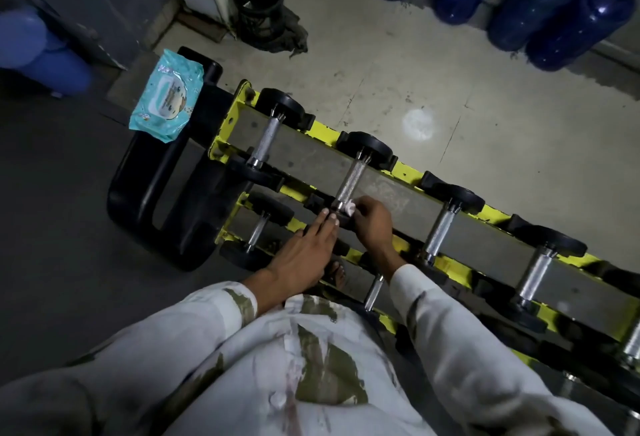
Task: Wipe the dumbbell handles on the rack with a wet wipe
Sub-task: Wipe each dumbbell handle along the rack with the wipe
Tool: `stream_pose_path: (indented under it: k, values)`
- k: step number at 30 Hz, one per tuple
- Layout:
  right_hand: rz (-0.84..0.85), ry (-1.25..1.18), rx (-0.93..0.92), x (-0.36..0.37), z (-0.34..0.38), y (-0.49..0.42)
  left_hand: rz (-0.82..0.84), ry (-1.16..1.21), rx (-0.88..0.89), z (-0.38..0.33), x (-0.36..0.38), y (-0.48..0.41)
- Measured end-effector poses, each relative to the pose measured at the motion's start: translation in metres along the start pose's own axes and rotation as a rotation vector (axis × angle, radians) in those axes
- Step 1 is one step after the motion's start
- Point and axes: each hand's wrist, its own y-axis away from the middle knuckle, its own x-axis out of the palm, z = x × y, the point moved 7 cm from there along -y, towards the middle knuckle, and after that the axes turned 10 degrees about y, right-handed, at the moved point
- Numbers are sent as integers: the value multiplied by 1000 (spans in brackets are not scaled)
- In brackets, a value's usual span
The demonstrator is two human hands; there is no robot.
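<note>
My only camera sits on my head, looking steeply down and forward at the rack (pixel 311 158) close below, floor (pixel 415 71) beyond it.

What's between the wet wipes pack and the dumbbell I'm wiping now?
Head view: one other dumbbell on the top tier, between the wet wipes pack and the wiped dumbbell.

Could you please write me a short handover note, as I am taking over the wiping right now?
Left hand: fingers straight, resting on the near weight of the second dumbbell.
Right hand: pinches the wet wipe at the near end of that dumbbell's handle.
Wipe pack: on the black frame at the end of the rack.
Done: unclear from here.
Left: this handle, then the others.
</note>
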Motion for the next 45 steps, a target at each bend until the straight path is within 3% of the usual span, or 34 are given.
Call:
stream_pose_path:
  k: [4, 11, 13, 16, 18, 21, 23, 25, 27, 30, 36, 38, 40, 42, 45]
  values:
    - [113, -370, 306, 15, -8, -21, 27, -24, -14, -1, 4, -1]
    - [377, -249, 220, 3, 4, -18, 10, -40, -23, -6, 5, 0]
    - [251, -293, 293, -4, 5, -32, 29, -54, -8, -5, 4, 0]
    - [-7, -655, 525, -14, 3, -49, 45, -106, 26, 1, 2, 0]
    - [12, -659, 524, -10, 5, -46, 59, -131, 53, 2, -1, 1]
    - [219, -443, 409, 2, 6, -30, 49, -134, 74, 3, -2, 1]
    - [252, -379, 396, 0, 3, -31, 57, -127, 90, 2, -2, 2]
    - [136, -528, 467, -9, -1, -43, 49, -140, 114, 1, -3, 3]
    - [-85, -640, 496, -21, 0, -51, 39, -152, 134, 2, -6, 4]
    - [-358, -346, 241, -34, 23, -32, 35, -159, 154, 4, -9, 5]
    - [-247, 606, -549, -17, 67, -1, 29, -147, 175, 5, -14, 5]
    - [-268, 822, -597, -31, 70, -24, 45, -150, 184, 6, -15, 6]
    - [-299, 884, -563, -48, 70, -38, 49, -145, 183, 7, -14, 6]
    - [-160, 938, -645, -41, 73, -35, 43, -142, 180, 9, -13, 6]
    - [210, 1084, -879, -15, 81, -15, 38, -134, 178, 11, -12, 6]
